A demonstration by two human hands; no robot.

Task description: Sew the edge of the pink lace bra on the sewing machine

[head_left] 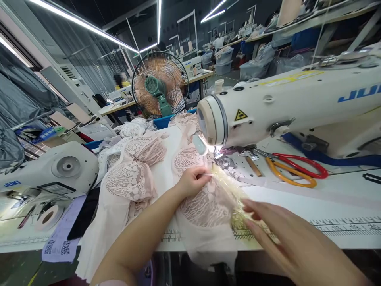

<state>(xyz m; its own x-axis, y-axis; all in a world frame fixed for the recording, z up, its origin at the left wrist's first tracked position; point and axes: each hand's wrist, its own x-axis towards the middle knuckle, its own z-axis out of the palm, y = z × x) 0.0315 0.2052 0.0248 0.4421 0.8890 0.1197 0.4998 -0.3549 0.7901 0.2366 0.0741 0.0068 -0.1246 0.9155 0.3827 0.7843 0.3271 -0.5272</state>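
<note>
A pale pink lace bra [205, 206] lies in front of the sewing machine head [238, 115], its upper part close to the lit needle area. My left hand [195, 180] is closed in a pinch on the bra's edge, just below that light. At the bra's right side is my right hand [268, 226], slightly blurred, with fingers stretched and apart. Its fingertips are close to a shiny yellowish sheet [238, 220] beside the bra; whether they touch it I cannot tell.
More lace bras [129, 182] are heaped to the left. Scissors with red and orange handles [293, 171] lie right of the needle. A second machine [68, 167] and a tape roll [49, 217] stand at far left. Behind is a fan [160, 85]. A ruler strip [342, 225] marks the table's front.
</note>
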